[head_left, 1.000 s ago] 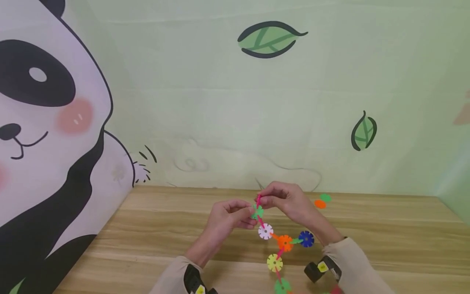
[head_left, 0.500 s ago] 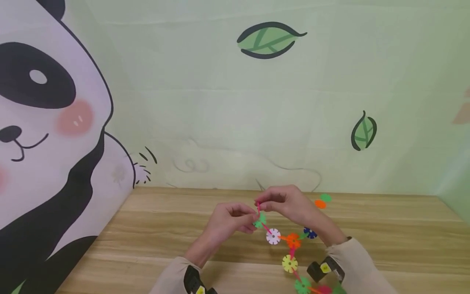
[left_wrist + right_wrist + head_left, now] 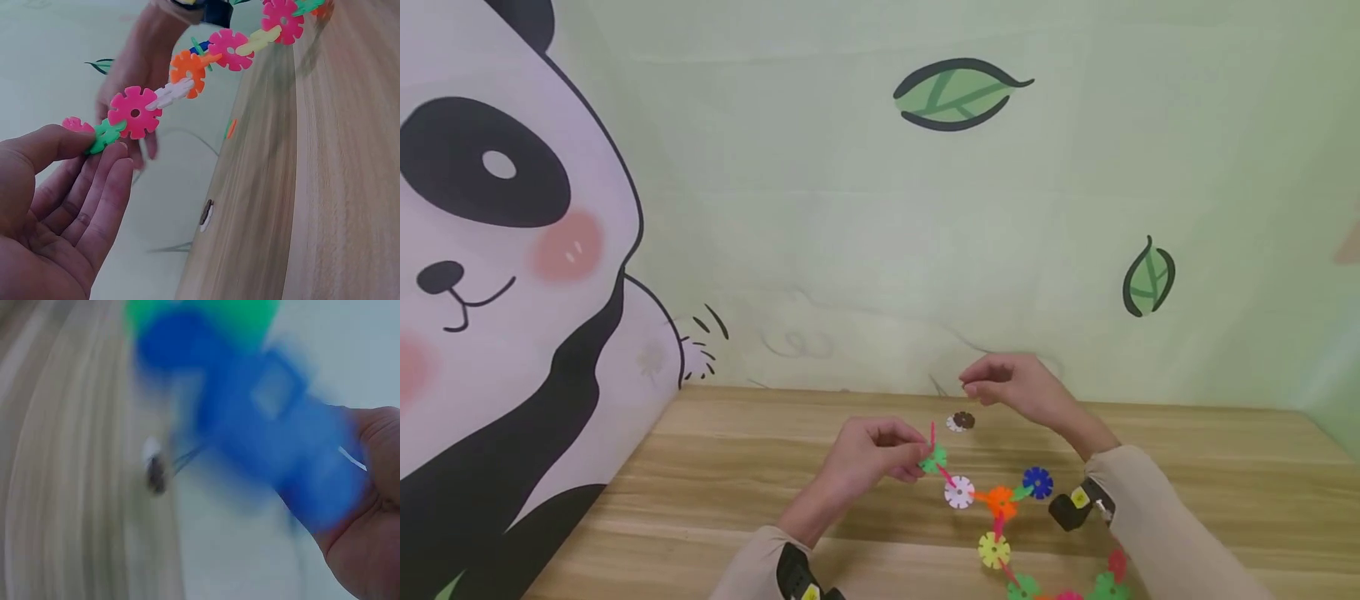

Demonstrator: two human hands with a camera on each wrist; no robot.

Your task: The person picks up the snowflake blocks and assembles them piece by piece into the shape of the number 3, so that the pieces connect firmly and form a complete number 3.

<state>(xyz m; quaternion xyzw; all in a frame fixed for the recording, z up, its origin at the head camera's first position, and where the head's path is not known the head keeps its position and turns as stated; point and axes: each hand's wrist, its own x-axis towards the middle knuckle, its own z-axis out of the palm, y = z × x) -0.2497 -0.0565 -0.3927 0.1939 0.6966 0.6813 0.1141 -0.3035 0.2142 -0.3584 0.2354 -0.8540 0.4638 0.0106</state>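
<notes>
My left hand [image 3: 876,450] pinches a green notched plastic disc [image 3: 106,136] near the end of a linked chain. A pink disc [image 3: 76,124] stands in that green one, just past the thumb. From there the chain runs through a white disc [image 3: 958,492], an orange disc [image 3: 1001,502] and a yellow disc [image 3: 994,550], with a blue disc [image 3: 1037,482] on a side branch. My right hand [image 3: 1018,385] hovers apart from the chain, fingers loosely bent, nothing visible in them. In the right wrist view the blurred blue disc [image 3: 275,412] partly hides it.
A brown disc [image 3: 965,420] and a white one lie overlapping near the back of the wooden table [image 3: 737,475]. An orange disc [image 3: 232,129] lies farther along the back edge. Behind stands a backdrop [image 3: 850,233] with panda and leaf drawings.
My right hand has left the pink disc and moved up and right. The brown and white discs on the table have come into sight. My left hand keeps its pinch, slightly lower.
</notes>
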